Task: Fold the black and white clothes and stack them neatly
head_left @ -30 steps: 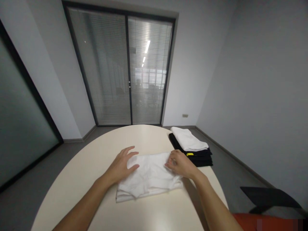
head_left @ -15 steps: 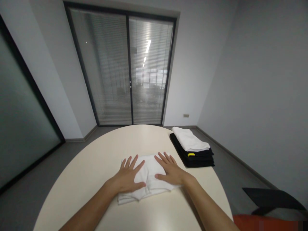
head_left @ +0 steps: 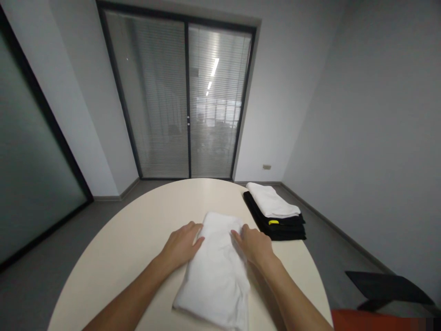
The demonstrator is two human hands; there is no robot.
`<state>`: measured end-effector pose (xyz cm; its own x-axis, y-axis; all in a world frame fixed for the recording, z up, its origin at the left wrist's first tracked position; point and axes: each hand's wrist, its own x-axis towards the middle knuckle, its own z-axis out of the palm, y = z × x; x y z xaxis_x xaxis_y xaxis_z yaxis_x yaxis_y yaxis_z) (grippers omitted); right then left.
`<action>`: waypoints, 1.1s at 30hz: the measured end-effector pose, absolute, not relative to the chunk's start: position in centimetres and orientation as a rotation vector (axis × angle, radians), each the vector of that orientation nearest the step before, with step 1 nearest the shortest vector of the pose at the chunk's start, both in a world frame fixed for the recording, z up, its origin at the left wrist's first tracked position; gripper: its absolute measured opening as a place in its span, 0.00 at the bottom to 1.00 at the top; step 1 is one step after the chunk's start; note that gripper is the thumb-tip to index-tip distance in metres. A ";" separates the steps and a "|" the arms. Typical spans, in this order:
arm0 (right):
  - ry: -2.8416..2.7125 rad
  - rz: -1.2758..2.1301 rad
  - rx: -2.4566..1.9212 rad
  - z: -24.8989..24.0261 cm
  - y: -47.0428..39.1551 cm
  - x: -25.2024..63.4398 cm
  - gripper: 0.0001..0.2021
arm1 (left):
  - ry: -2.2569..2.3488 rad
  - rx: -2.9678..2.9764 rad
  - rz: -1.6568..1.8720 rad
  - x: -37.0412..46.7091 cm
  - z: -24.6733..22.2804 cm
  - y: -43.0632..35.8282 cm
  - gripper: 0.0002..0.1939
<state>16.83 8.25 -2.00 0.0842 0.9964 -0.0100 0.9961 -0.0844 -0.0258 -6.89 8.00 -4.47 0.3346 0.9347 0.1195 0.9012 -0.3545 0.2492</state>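
A folded white cloth (head_left: 218, 271) lies lengthwise near the front of the round table, with its near end slightly off the surface. My left hand (head_left: 182, 243) pinches its left edge near the far end. On the opposite edge, my right hand (head_left: 255, 243) has thumb and fingers closed on the fabric. Some wrinkles run down the cloth's right side. To the right sits a stack of folded black cloths (head_left: 285, 232), topped by a folded white cloth (head_left: 272, 201); a small yellow patch shows on the stack's near side.
The cream round table (head_left: 138, 225) has its curved edge on both sides. A black and red chair (head_left: 389, 286) stands at the lower right. Beyond the table are a glass door with blinds (head_left: 217, 138) and grey walls.
Both hands have gone from lying spread flat on the white cloth to gripping its side edges. The cloth now extends farther toward me and looks longer front to back.
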 end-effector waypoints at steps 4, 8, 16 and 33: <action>-2.157 0.147 -2.214 -3.4 8.9 17.1 0.20 | 1.363 2.552 0.382 -6.8 -7.0 8.7 0.25; -2.090 0.300 -1.980 -5.2 11.1 17.7 0.20 | 1.499 2.510 0.352 -6.1 -8.1 8.8 0.25; -1.969 0.496 -2.144 -4.9 11.8 19.3 0.32 | 1.208 2.548 0.156 -6.1 -6.5 7.4 0.39; -1.850 0.670 -1.779 -7.0 12.3 19.4 0.19 | 1.201 2.575 0.486 -5.5 -8.8 7.9 0.31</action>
